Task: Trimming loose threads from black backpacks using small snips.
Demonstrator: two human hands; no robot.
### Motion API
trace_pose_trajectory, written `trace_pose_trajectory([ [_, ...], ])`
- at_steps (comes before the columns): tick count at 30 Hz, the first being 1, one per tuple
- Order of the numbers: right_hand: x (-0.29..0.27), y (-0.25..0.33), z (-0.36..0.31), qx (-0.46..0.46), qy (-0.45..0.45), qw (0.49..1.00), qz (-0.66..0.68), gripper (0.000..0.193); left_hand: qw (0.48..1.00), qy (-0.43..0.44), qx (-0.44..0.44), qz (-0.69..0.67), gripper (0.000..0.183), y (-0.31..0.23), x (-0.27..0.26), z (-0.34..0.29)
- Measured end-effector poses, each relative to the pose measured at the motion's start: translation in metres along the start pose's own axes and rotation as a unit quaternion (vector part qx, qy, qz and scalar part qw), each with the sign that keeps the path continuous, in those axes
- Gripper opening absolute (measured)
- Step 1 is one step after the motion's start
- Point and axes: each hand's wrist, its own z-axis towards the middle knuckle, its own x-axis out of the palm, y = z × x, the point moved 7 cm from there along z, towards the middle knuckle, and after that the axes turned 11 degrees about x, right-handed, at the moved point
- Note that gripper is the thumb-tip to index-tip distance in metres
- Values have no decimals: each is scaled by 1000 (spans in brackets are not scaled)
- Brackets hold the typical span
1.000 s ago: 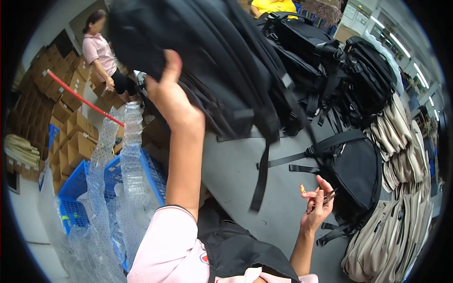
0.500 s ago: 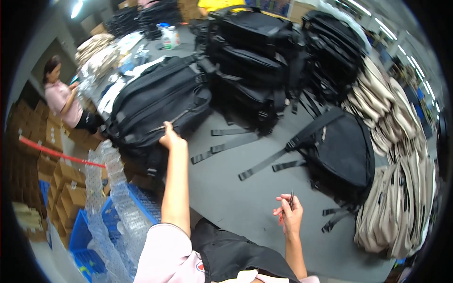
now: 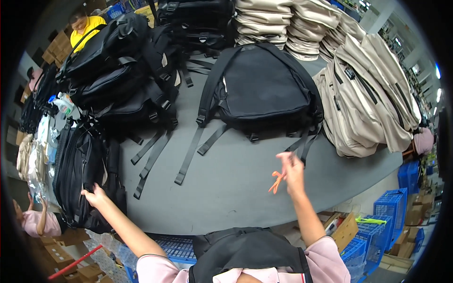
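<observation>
At the left edge of the table, my left hand (image 3: 96, 195) is closed on the side of a black backpack (image 3: 71, 174), its fingertips pressed near a zipper line. My right hand (image 3: 292, 172) is raised over the table, right of the middle. It holds small scissors (image 3: 276, 182) with orange handles pointing down to the left; the blades are hidden by the hand. Beyond the right hand lies another black backpack (image 3: 266, 87), its front panel up and its loose webbing straps (image 3: 189, 155) trailing toward me.
Black backpacks (image 3: 118, 75) are stacked at the far left, near spray bottles (image 3: 63, 104). Beige bags (image 3: 368, 104) pile up on the right. Blue crates (image 3: 373, 231) stand below the table at right. One person in yellow (image 3: 87, 28) and another in pink (image 3: 40, 221) are on the left.
My view has swung to the right, so the table and backpacks sit further left. My left hand remains at the left backpack. The right hand has turned, now showing the scissors' orange handles.
</observation>
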Motion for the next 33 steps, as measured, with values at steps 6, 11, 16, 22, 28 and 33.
trace_pose_trajectory([
  [6,-54,60,93,-109,-56,992,30,23,797,549,-85,236,44,50,43,-360],
  [11,-79,88,174,-203,-230,945,-113,39,583,685,-195,391,77,143,52,-496],
  [16,-79,76,214,-61,-200,956,-204,64,524,624,-344,467,105,205,44,-529],
  [22,-70,73,154,-95,-71,983,-140,54,549,726,-137,390,63,159,24,-492],
  [28,-70,20,2,78,404,788,-458,20,492,714,-20,497,52,24,-99,-358],
  [33,-27,81,23,82,349,894,-267,12,396,714,-25,577,49,-29,-166,-307],
])
